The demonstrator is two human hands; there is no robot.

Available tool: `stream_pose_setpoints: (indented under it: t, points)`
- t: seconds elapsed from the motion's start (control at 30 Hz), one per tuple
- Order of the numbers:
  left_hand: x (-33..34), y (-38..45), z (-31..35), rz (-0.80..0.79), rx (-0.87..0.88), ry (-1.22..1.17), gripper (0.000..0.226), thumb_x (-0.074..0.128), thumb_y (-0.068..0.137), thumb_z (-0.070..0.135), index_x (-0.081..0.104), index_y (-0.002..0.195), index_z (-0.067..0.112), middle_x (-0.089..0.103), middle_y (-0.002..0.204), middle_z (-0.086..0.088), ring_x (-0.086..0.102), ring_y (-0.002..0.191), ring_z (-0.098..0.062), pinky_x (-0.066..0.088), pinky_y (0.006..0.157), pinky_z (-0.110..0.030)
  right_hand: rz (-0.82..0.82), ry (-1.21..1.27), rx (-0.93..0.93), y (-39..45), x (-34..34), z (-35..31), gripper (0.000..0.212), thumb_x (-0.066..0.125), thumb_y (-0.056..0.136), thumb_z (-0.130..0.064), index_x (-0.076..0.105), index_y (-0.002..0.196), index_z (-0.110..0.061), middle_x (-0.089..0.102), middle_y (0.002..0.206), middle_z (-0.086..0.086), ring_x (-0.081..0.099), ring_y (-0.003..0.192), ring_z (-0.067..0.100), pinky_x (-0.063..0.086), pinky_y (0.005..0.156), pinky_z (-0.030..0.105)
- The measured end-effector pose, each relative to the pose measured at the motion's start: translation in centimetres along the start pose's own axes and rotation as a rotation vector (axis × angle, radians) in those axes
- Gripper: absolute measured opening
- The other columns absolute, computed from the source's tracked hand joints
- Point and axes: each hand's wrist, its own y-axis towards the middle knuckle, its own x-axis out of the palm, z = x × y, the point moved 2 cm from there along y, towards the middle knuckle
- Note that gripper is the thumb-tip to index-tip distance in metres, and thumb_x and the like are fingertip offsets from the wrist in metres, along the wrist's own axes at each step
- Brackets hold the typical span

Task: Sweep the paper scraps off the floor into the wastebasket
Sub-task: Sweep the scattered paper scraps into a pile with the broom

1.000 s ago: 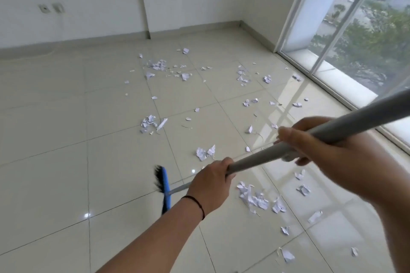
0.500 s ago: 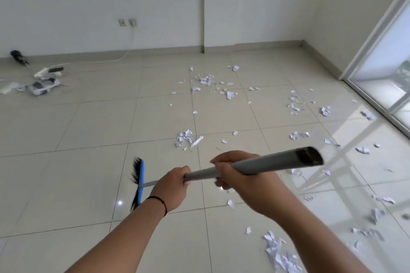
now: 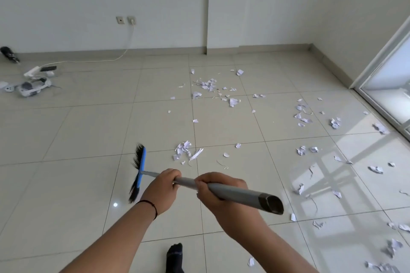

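So, far left by the wall: small devices (image 3: 33,86) on the floor (image 3: 77,131), w/ a white cable (image 3: 99,60) up to a wall socket (image 3: 131,20). Broom (image 3: 138,175), blue head w/ black bristles, sits left of the hands. Left hand (image 3: 160,191), black band at wrist, fingers wrapped tight round the grey handle (image 3: 239,195) near the head. Right hand (image 3: 218,190) just beside it, also clamped on the handle, further up; hands close but not touching. Paper scraps (image 3: 208,85) lie scattered centre to right, nearest clump just right of the broom head. Socked foot (image 3: 174,258) at bottom. Window (image 3: 390,99) far right. Wastebasket not in view.
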Motion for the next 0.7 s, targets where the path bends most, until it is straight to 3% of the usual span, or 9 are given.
stream_pose_setpoints:
  t: [0.07,0.13,0.2,0.27,0.33,0.47,0.6,0.7]
  points:
    - [-0.8,3.3,-1.4,-0.027,-0.026,0.005,0.021,0.045,0.088,0.0,0.048,0.083,0.02,0.055,0.09,0.002,0.053,0.083,-0.021,0.047,0.079,-0.037,0.046,-0.03,-0.006,3.1,1.5,1.1,0.014,0.065,0.076,-0.033,0.073,0.077,-0.022,0.058,0.06,-0.016,0.051,0.054,0.005,0.042,0.058,0.018]
    - [-1.7,6.1,-2.6,-0.033,-0.062,0.009,0.025,0.043,0.09,0.002,0.053,0.104,0.02,0.053,0.091,0.003,0.05,0.081,-0.02,0.042,0.072,-0.029,0.052,-0.071,-0.036,6.0,2.8,1.7,0.009,0.059,0.078,-0.04,0.064,0.082,-0.035,0.059,0.061,-0.019,0.053,0.056,0.01,0.045,0.055,0.021]
    - [-2.9,9.3,-3.8,-0.056,-0.094,0.008,0.033,0.042,0.089,0.003,0.051,0.117,0.019,0.052,0.092,-0.001,0.047,0.079,-0.02,0.035,0.068,-0.027,0.084,-0.128,-0.078,9.4,4.2,2.4,0.005,0.058,0.082,-0.037,0.059,0.087,-0.037,0.06,0.07,-0.018,0.054,0.058,0.01,0.041,0.051,0.013]
    - [-3.6,11.8,-4.3,-0.071,-0.098,-0.008,0.021,0.041,0.088,0.003,0.054,0.094,0.019,0.054,0.084,-0.003,0.044,0.076,-0.022,0.035,0.063,-0.03,0.098,-0.18,-0.099,12.2,5.3,2.6,0.005,0.06,0.084,-0.034,0.058,0.088,-0.036,0.059,0.074,-0.021,0.054,0.058,0.002,0.036,0.051,0.004]
    - [-4.2,14.5,-4.9,-0.104,-0.111,-0.039,0.02,0.041,0.089,0.007,0.042,0.072,0.018,0.051,0.073,-0.004,0.043,0.071,-0.025,0.039,0.063,-0.037,0.07,-0.237,-0.109,15.1,6.2,2.9,0.004,0.059,0.085,-0.033,0.058,0.09,-0.033,0.058,0.076,-0.024,0.054,0.062,-0.002,0.036,0.053,0.003]
    - [-4.5,18.7,-5.3,-0.209,-0.08,-0.05,0.014,0.043,0.09,0.01,0.056,0.089,0.007,0.064,0.094,-0.017,0.051,0.077,-0.023,0.047,0.081,-0.044,0.045,-0.288,-0.034,18.9,6.1,2.3,0.009,0.057,0.087,-0.031,0.062,0.084,-0.024,0.054,0.063,-0.02,0.051,0.058,0.004,0.034,0.048,0.009]
    - [-3.8,20.7,-3.4,-0.295,-0.007,-0.082,0.016,0.044,0.091,0.018,0.054,0.08,0.022,0.062,0.08,-0.006,0.046,0.066,-0.015,0.043,0.064,-0.028,0.098,-0.294,0.082,20.1,3.8,0.3,0.01,0.062,0.087,-0.025,0.065,0.079,-0.018,0.06,0.069,0.001,0.045,0.048,0.01,0.042,0.049,0.026]
    - [-3.4,20.8,-1.5,-0.354,0.1,-0.092,0.016,0.045,0.09,0.018,0.056,0.079,0.02,0.057,0.075,0.003,0.047,0.065,-0.016,0.042,0.064,-0.027,0.1,-0.31,0.155,19.6,1.7,-1.6,0.009,0.062,0.085,-0.023,0.066,0.078,-0.019,0.058,0.067,0.008,0.04,0.045,0.009,0.037,0.045,0.022]
